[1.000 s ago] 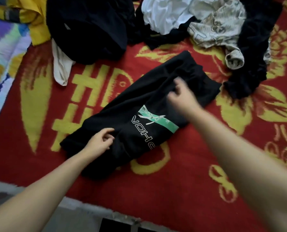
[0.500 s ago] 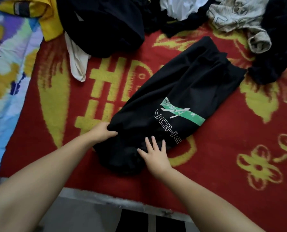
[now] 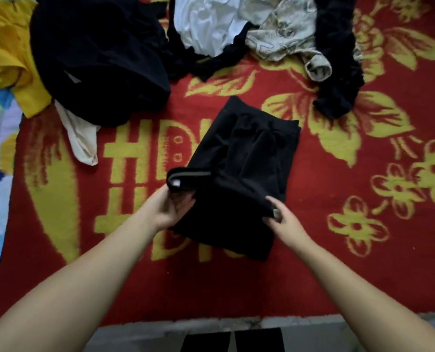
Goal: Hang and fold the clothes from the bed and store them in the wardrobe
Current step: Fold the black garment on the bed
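A black garment [image 3: 246, 168] lies on the red and yellow blanket [image 3: 312, 262], its near end doubled back over itself. My left hand [image 3: 164, 208] grips the lifted near-left corner, where a pale hem strip shows. My right hand [image 3: 285, 219] pinches the near-right corner of the same fold. The printed logo is hidden under the fold.
A pile of unfolded clothes lies at the far side: a large black garment [image 3: 97, 54], a yellow one [image 3: 10, 54], a cream piece [image 3: 81, 138], white cloth [image 3: 206, 21], a patterned beige top [image 3: 282, 29] and another black item [image 3: 338, 72]. The bed's near edge [image 3: 211, 323] runs below my arms.
Both hands took hold of the garment's near end and lifted it over the middle, covering the logo. The garment now lies shorter and more squarely in front of me.
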`<action>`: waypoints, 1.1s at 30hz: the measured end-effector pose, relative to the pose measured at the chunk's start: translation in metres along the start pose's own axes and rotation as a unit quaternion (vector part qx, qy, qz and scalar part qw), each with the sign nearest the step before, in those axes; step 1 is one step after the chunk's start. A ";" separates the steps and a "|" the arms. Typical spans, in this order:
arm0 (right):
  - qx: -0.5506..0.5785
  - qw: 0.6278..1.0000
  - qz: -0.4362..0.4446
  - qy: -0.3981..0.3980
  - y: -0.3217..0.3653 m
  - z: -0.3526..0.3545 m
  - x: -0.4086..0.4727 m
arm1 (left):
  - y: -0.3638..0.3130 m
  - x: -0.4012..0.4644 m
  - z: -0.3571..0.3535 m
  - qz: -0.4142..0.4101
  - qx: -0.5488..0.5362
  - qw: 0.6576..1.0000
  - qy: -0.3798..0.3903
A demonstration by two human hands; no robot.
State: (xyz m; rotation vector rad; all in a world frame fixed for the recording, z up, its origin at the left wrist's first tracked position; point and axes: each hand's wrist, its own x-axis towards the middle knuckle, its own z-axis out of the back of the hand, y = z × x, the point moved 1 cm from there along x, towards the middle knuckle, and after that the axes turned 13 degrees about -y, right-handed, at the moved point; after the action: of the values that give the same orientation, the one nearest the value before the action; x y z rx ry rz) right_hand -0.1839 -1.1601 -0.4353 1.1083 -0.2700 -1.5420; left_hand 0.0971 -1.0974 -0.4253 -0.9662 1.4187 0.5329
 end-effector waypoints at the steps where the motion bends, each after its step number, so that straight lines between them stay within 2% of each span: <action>1: -0.011 0.997 -0.047 -0.066 0.003 -0.001 0.010 | -0.003 0.007 -0.012 -0.025 -0.012 1.000 -0.009; 2: -0.050 0.987 -0.072 -0.132 0.006 -0.002 0.016 | -0.003 0.014 -0.024 -0.052 0.020 0.998 -0.021; 3: -0.108 0.975 -0.039 -0.191 0.012 -0.005 0.015 | 0.001 0.020 -0.033 -0.101 0.085 0.991 -0.037; 4: -0.163 0.960 0.058 -0.220 0.018 -0.011 0.008 | 0.007 0.025 -0.036 -0.182 0.180 0.965 -0.063; 5: -0.207 0.939 0.182 -0.207 0.021 -0.023 -0.002 | 0.014 0.032 -0.034 -0.294 0.300 0.903 -0.089; 6: -0.251 0.907 0.295 -0.167 0.019 -0.039 -0.016 | 0.022 0.035 -0.028 -0.420 0.424 0.796 -0.099; 7: -0.311 0.866 0.377 -0.108 0.013 -0.058 -0.031 | 0.030 0.039 -0.020 -0.524 0.526 0.667 -0.071; 8: -0.379 0.835 0.398 -0.042 0.005 -0.073 -0.042 | 0.040 0.045 -0.010 -0.569 0.617 0.544 -0.019; 9: -0.437 0.824 0.361 0.014 -0.005 -0.082 -0.047 | 0.050 0.052 0.004 -0.566 0.701 0.433 0.026; 10: -0.478 0.822 0.307 0.044 -0.018 -0.088 -0.045 | 0.057 0.060 0.017 -0.538 0.771 0.337 0.050; 11: -0.504 0.824 0.252 0.060 -0.029 -0.090 -0.038 | 0.061 0.070 0.028 -0.501 0.822 0.266 0.048; 12: -0.522 0.824 0.213 0.060 -0.033 -0.088 -0.029 | 0.062 0.076 0.034 -0.469 0.853 0.226 0.033; 13: -0.529 0.825 0.190 0.052 -0.034 -0.088 -0.021 | 0.060 0.081 0.034 -0.456 0.866 0.204 0.018; 16: -0.534 0.827 0.165 0.067 -0.025 -0.089 -0.003 | 0.056 0.086 0.015 -0.475 0.859 0.188 0.002; 19: -0.537 0.817 0.159 0.138 -0.013 -0.079 0.000 | 0.051 0.079 -0.005 -0.423 0.882 0.209 0.027; 22: -0.510 0.808 0.134 0.263 0.007 -0.048 -0.002 | 0.044 0.040 -0.021 -0.274 0.915 0.270 0.119; 25: -0.429 0.800 0.097 0.409 0.025 -0.015 -0.017 | 0.039 -0.006 -0.031 -0.139 0.902 0.336 0.232; 27: -0.393 0.794 0.088 0.455 0.037 0.009 -0.020 | 0.030 -0.031 -0.039 -0.056 0.878 0.394 0.264; 29: -0.378 0.817 0.089 0.426 0.052 0.034 -0.002 | 0.010 -0.039 -0.058 -0.030 0.855 0.461 0.238; 33: -0.321 0.912 0.094 0.238 0.065 0.065 0.075 | -0.053 -0.002 -0.108 -0.191 0.841 0.490 0.125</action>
State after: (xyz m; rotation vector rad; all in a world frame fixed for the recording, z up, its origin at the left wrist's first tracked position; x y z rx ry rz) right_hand -0.1824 -1.2708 -0.3929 0.8532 0.4320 -1.0220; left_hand 0.0773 -1.2129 -0.3981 0.3913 1.1366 -1.3242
